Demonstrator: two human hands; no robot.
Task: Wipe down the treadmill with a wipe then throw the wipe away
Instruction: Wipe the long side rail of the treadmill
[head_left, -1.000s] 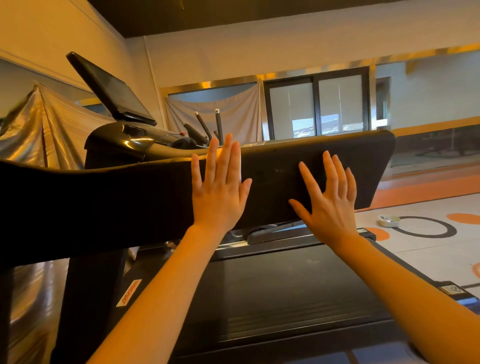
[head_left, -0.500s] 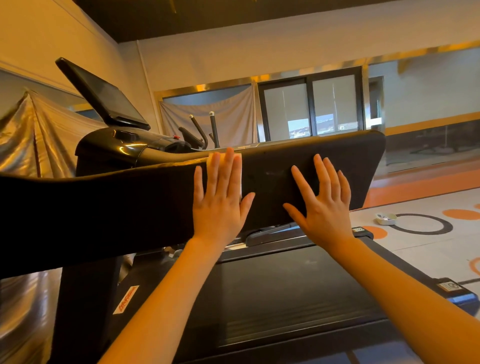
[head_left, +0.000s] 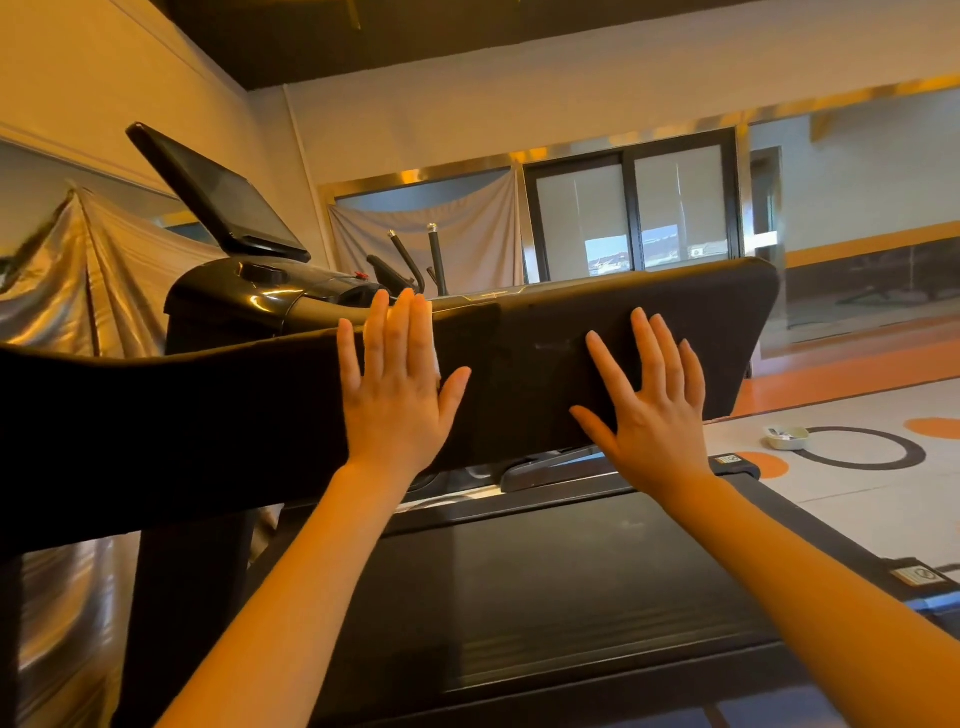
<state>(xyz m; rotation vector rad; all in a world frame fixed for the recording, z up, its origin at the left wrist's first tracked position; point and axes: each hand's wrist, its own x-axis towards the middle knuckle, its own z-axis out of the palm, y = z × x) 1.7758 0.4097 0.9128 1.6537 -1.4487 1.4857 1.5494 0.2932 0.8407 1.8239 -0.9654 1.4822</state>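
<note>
Fingers straight on both hands, L hand (head_left: 397, 395) pressing wipe (head_left: 435, 358), R hand (head_left: 652, 410) flat on treadmill (head_left: 545, 374)

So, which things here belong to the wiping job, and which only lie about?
Job:
- black padded treadmill side rail
- white wipe under left hand
- right hand

Lying about:
- small white dish on floor
- grey draped cloth

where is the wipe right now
In the head view, the wipe is only a white sliver under the left hand, pressed flat against the treadmill's black handrail.
</note>
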